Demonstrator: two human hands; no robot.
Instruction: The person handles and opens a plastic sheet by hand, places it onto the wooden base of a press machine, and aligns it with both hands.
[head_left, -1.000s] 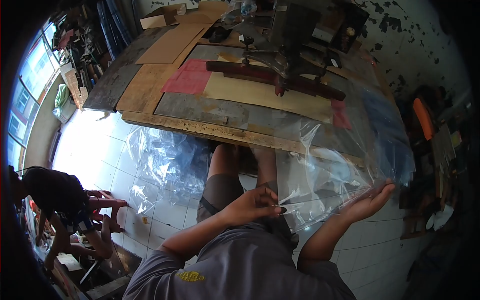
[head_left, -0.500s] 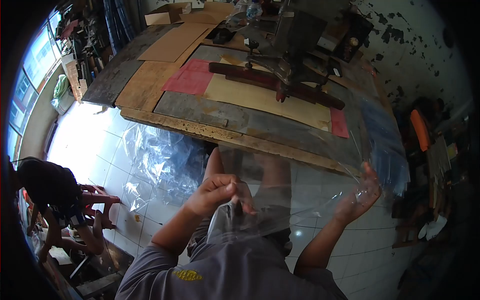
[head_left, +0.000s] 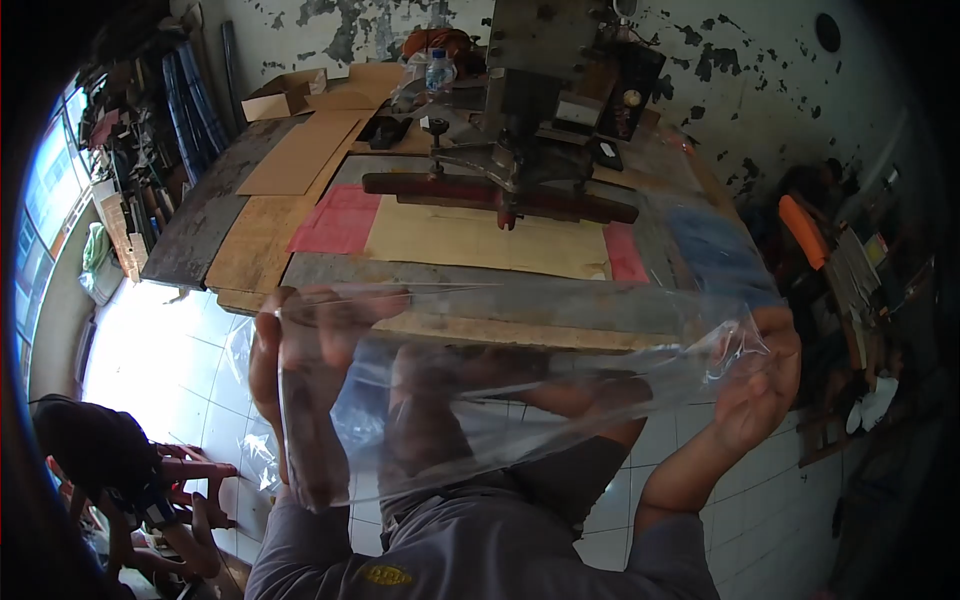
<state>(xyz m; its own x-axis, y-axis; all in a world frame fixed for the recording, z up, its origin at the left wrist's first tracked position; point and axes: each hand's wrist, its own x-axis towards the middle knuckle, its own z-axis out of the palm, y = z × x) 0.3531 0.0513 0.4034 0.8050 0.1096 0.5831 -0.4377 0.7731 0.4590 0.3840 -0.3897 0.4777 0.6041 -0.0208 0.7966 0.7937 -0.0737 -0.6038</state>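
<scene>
A clear plastic sheet (head_left: pixel 510 400) is stretched across in front of my body between both hands; whether it is one layer or a bag I cannot tell. My left hand (head_left: pixel 310 335) grips its left edge, with fingers seen partly through the film. At the other end, my right hand (head_left: pixel 755 385) holds the bunched right side, its fingers bent around the plastic. Just beyond the sheet is the worktable, with a press bar (head_left: pixel 440 187) over a yellow sheet (head_left: pixel 460 235) that has pink pieces (head_left: pixel 340 220) at its ends.
Cardboard (head_left: pixel 300 155) lies on the left of the table, near a plastic bottle (head_left: pixel 437 72). A stack of bluish plastic sheets (head_left: pixel 710 245) hangs over the right edge. Another person (head_left: pixel 110 470) is low at left, beside a red stool (head_left: pixel 200 470).
My left hand has moved left and up, and the plastic sheet now spans wide between my hands. My right hand has shifted slightly right. The view has tilted up.
</scene>
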